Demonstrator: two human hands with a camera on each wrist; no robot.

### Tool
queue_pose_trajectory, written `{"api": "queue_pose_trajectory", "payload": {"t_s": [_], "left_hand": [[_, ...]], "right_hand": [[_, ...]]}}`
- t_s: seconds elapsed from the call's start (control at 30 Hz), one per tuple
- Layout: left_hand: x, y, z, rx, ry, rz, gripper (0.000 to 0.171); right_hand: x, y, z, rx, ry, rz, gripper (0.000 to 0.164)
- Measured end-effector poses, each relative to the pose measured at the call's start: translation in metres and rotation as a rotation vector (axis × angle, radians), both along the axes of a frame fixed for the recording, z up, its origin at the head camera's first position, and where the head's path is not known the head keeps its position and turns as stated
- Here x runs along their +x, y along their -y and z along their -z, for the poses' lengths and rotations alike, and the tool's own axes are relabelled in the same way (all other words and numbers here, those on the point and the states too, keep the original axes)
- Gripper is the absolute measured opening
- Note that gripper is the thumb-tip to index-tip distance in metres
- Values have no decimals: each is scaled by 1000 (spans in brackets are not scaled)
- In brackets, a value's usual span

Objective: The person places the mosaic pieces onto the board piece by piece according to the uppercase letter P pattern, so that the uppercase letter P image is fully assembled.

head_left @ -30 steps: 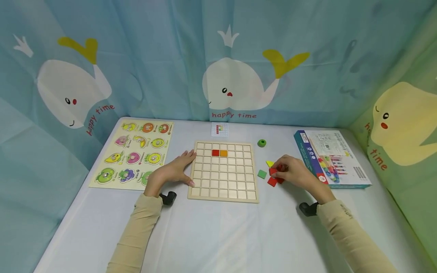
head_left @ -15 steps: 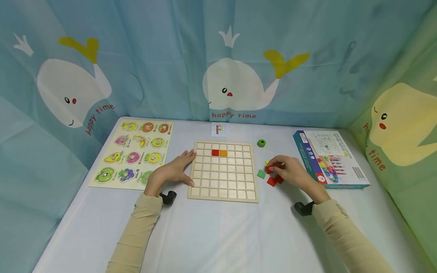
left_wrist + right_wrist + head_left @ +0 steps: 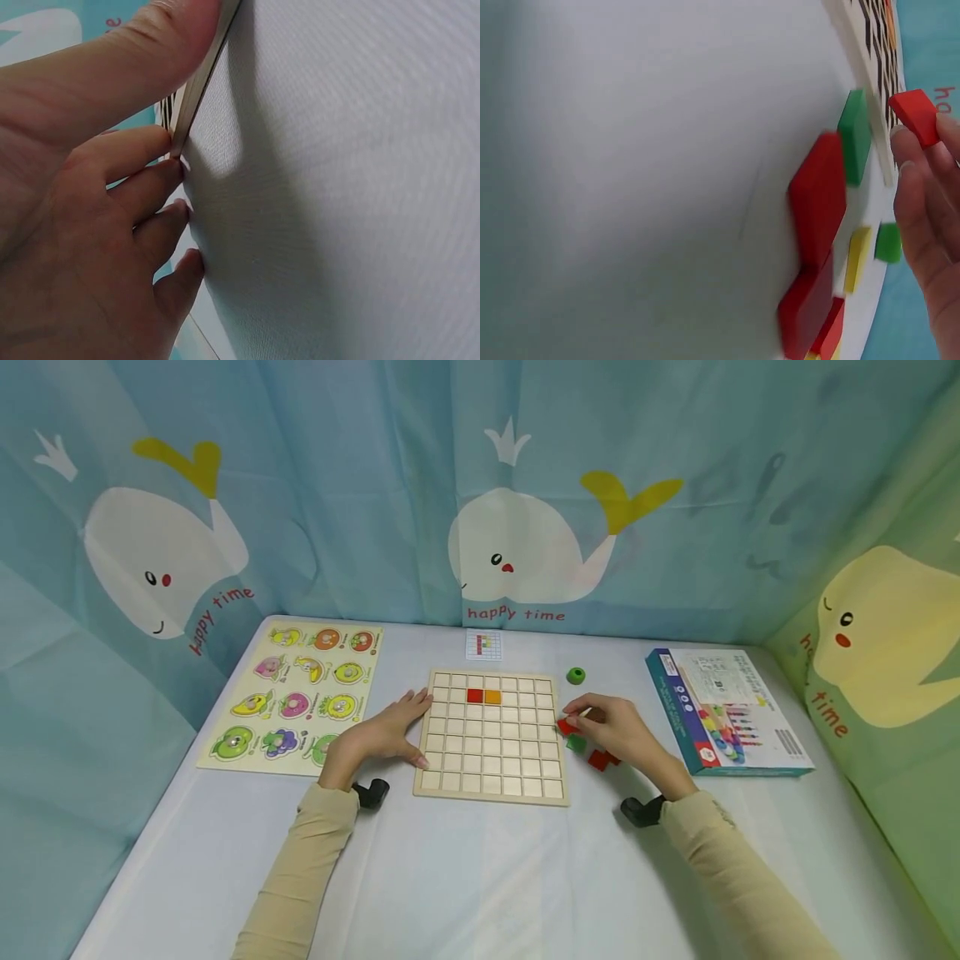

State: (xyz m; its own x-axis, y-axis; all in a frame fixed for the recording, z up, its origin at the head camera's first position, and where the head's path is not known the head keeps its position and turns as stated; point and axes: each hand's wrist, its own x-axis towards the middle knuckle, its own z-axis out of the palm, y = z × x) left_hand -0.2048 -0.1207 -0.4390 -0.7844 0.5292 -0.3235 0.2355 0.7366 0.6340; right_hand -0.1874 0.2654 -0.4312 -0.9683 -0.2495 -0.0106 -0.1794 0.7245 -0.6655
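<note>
A wooden grid board (image 3: pixel 491 752) lies on the table, with a red tile (image 3: pixel 476 696) and an orange tile (image 3: pixel 492 697) side by side in its upper part. My left hand (image 3: pixel 382 732) rests at the board's left edge, fingers spread, the thumb on the rim. Between thumb and fingertips my right hand (image 3: pixel 618 731) pinches a red square tile (image 3: pixel 916 116), held up by the board's right edge. Below it a green tile (image 3: pixel 855 137) lies beside the board. More red tiles (image 3: pixel 819 196) and a yellow piece (image 3: pixel 857 259) lie near the right hand.
Behind the board lies a small card (image 3: pixel 483 645) with a coloured grid pattern. A green bead (image 3: pixel 575 676) stands to its right. A fruit puzzle board (image 3: pixel 292 702) lies at the left, a blue-edged box (image 3: pixel 731 710) at the right. Printed curtains (image 3: pixel 360 485) surround the table.
My right hand has picked up a red tile from the loose pile and carried it left to the board's right edge. The left hand has stayed at the board's left edge.
</note>
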Motion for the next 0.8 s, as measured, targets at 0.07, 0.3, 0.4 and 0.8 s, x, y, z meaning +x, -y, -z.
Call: {"api": "queue_pose_trajectory", "payload": {"t_s": [0.07, 0.3, 0.4, 0.8], "left_hand": [[0, 0, -1, -2, 3, -1, 113], [2, 0, -4, -8, 2, -2, 113], [1, -1, -6, -11, 0, 0, 113], [2, 0, -6, -7, 0, 3, 113]], "right_hand": [[-2, 5, -1, -10, -9, -15, 16], [-7, 27, -3, -72, 30, -37, 19], [-9, 36, -3, -84, 43, -38, 23], [-20, 66, 0, -108, 41, -88, 28]]}}
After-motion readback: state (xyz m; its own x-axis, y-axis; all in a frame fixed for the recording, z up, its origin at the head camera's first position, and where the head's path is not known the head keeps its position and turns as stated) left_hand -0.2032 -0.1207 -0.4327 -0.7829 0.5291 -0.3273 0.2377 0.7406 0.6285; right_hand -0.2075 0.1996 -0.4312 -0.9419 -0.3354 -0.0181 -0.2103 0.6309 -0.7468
